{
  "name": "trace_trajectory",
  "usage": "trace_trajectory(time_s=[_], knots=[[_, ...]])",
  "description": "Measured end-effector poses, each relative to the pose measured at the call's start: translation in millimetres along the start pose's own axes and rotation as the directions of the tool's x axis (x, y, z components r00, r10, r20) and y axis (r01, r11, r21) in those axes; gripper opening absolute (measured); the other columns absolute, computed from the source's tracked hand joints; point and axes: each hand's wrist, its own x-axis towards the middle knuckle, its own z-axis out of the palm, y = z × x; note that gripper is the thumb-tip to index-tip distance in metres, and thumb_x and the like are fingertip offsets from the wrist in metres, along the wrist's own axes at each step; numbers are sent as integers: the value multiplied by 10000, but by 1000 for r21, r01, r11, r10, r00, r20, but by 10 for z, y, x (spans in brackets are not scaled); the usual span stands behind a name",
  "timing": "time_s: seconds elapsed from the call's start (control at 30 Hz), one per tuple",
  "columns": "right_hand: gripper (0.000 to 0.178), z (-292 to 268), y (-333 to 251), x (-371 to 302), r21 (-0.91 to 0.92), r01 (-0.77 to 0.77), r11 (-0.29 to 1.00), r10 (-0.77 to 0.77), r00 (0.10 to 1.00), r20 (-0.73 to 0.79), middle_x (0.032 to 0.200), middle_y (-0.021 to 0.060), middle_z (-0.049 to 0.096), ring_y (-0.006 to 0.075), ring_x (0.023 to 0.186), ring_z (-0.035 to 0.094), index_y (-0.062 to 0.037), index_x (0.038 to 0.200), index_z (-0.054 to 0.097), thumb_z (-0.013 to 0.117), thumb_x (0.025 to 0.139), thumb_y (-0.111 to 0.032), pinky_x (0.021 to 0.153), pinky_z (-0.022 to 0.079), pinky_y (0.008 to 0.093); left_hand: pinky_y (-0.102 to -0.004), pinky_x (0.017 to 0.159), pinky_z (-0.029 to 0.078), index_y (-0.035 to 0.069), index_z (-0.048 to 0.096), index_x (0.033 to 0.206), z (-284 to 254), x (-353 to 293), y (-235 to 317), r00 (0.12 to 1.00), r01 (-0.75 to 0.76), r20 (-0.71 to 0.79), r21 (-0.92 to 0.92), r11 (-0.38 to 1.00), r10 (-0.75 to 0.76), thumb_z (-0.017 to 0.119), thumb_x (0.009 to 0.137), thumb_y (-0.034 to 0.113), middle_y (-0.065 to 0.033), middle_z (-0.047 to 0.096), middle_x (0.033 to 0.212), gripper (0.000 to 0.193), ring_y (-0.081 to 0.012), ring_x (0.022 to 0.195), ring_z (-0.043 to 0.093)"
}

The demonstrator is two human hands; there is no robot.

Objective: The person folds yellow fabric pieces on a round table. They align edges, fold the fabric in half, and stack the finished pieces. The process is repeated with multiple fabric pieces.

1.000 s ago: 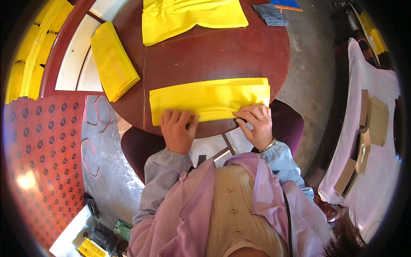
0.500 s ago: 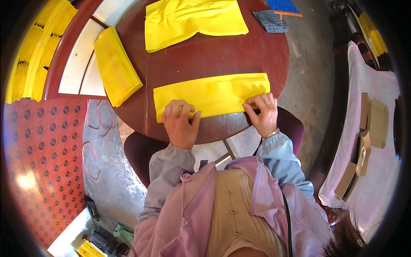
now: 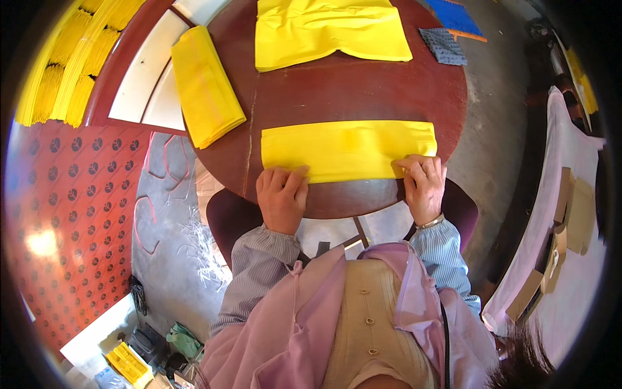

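A long folded yellow sheet [image 3: 350, 148] lies flat near the front of the round dark-red table. My left hand [image 3: 283, 198] grips its near left corner, fingers curled and the thumb against the near edge. At the near right corner, my right hand [image 3: 424, 188] has its fingers closed over the edge in the same way. The fingertips are partly hidden against the sheet. Farther back lies a wider, wrinkled stack of yellow sheets [image 3: 330, 35]. A folded yellow bundle [image 3: 204, 91] rests slantwise at the table's left.
The round table [image 3: 350, 91] has a grey cloth [image 3: 442, 47] and a blue flat piece [image 3: 457, 16] at its far right edge. Stacked yellow bundles [image 3: 71, 65] stand far left. Opened cardboard boxes [image 3: 551, 253] lie on a pale-covered surface at right.
The view has shifted, so the table sits farther right in the picture. The sheet lies straighter, and both hands have tightened from looser pinches at its near corners.
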Motion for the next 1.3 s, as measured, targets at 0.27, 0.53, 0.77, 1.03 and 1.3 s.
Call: trace_trajectory(time_s=[0.27, 0.53, 0.77, 1.03, 1.3], knots=[[313, 88, 9, -1, 194, 37, 980, -44, 998, 33, 1016, 58, 727, 297, 970, 644, -92, 1028, 802, 714, 779, 76, 865, 514, 415, -431, 887, 495, 96, 767, 1086, -142, 19, -97, 1000, 16, 21, -45, 999, -16, 835, 812, 85, -61, 677, 971, 282, -288, 977, 648], [139, 114, 128, -83, 178, -82, 981, 93, 995, -49, 964, 91, 731, 315, 953, 660, -71, 1004, 794, 810, 866, -68, 857, 495, 422, -437, 847, 496, 92, 766, 1135, -53, 218, -173, 995, -67, 81, 25, 997, 65, 816, 872, 152, -95, 657, 912, 274, -312, 925, 658], [159, 64, 238, -157, 174, -175, 969, 189, 980, -63, 838, 61, 701, 270, 829, 651, -59, 992, 792, 841, 841, -72, 805, 503, 402, -439, 894, 518, 69, 757, 1152, -74, 264, -141, 990, -26, 136, 42, 999, 20, 771, 874, 49, -140, 664, 1082, 279, -330, 1030, 653], [168, 4, 255, -216, 98, -142, 985, 154, 980, -126, 953, 53, 708, 261, 911, 652, -87, 974, 786, 840, 816, -95, 802, 482, 411, -434, 1289, 333, 74, 600, 1498, 66, 413, -67, 937, -73, 312, -260, 963, 155, 541, 800, -214, -239, 456, 1646, 758, -421, 1564, 390], [142, -67, 384, -254, 75, -153, 985, 161, 979, -122, 909, 38, 709, 256, 897, 647, -98, 923, 780, 850, 800, -106, 788, 467, 406, -448, 1278, 324, 12, 484, 1581, 322, 399, 204, 979, 139, 191, -349, 927, -75, 748, 920, 64, -286, 445, 1643, 714, -424, 1572, 377]])
